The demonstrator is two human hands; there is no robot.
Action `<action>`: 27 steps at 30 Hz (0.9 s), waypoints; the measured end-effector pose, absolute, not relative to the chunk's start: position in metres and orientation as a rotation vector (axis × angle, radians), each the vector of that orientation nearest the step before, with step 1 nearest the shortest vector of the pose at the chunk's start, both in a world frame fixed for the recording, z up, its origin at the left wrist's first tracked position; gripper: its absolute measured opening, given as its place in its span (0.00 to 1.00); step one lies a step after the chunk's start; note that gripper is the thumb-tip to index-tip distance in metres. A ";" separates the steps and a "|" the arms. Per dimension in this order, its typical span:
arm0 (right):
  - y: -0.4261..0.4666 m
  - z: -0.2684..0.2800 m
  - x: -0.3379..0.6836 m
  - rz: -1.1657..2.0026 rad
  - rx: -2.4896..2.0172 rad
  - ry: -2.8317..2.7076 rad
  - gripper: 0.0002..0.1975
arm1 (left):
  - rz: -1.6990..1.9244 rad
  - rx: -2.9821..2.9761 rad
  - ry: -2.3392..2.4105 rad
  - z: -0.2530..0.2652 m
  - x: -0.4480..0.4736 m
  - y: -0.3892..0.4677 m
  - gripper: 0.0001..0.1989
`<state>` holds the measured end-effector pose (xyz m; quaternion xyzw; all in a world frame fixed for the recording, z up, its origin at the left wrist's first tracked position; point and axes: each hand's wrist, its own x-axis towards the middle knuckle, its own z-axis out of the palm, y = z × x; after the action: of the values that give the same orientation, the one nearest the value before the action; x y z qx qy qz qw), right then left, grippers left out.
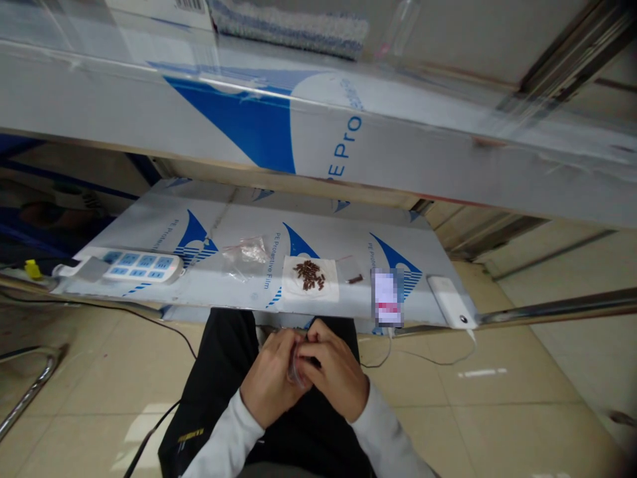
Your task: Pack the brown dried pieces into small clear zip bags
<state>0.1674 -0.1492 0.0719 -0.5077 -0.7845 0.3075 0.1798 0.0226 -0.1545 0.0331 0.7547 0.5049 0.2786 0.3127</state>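
Holding: both grips are closed, left hand (271, 380) and right hand (337, 373) pinching a clear plastic piece (295, 370) between them; its full shape is hidden by the fingers.
Position of clear plastic piece: above the lap, just off the near edge of the desk (239, 199), between the two hands.
Hands: close together, fingers bent inward and overlapping from this view; both wrists in light sleeves (385, 431).
Brown pieces: small, short, rod-like brown pieces (309, 273), heaped loosely on a white sheet (327, 292) near the front of the desk, beyond the hands.
Small bag: flat clear bag (352, 267) just right of the white sheet, with one dark brown item (355, 279) at its lower part; whether inside or on top cannot be told.
Loose plastic: crumpled clear plastic (246, 255), left of the white sheet.
Electrical items: white power strip (142, 266) at the left end; phone (387, 299), screen blurred, right of the flat clear bag; white device (449, 302) at the right end, cable (471, 337) attached.
Desk covering: film printed with blue marks and "PE Protective Film".
Upper level: shelf (223, 126) in similar film, carrying a striped towel (293, 28).
Below: dark trousers (199, 398), tiled floor (497, 378).
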 end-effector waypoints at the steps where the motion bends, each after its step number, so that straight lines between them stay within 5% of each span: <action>1: -0.147 0.070 0.166 0.877 -1.412 -2.194 0.06 | 0.758 1.979 1.342 0.030 0.022 -0.155 0.13; 5: -0.112 0.045 0.181 0.994 -1.251 -2.014 0.05 | 0.889 1.872 1.458 0.018 0.013 -0.154 0.06; 9: -0.044 -0.008 0.214 0.608 -1.698 -1.827 0.09 | 0.939 1.708 1.553 0.011 0.003 -0.153 0.11; 15: 0.007 -0.055 0.218 0.498 -1.822 -1.915 0.07 | 0.997 1.597 1.537 0.014 0.000 -0.151 0.17; 22: 0.020 -0.053 0.205 0.499 -1.853 -1.932 0.07 | 0.953 1.625 1.514 0.005 -0.003 -0.150 0.15; 27: -0.009 -0.001 0.191 0.532 -1.759 -1.848 0.05 | 0.952 1.603 1.566 0.007 -0.004 -0.149 0.14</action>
<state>0.1907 -0.0089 -0.0013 -0.6509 -0.6839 0.1968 0.2644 -0.0036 -0.1491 0.0072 0.6177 0.6035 0.3668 0.3460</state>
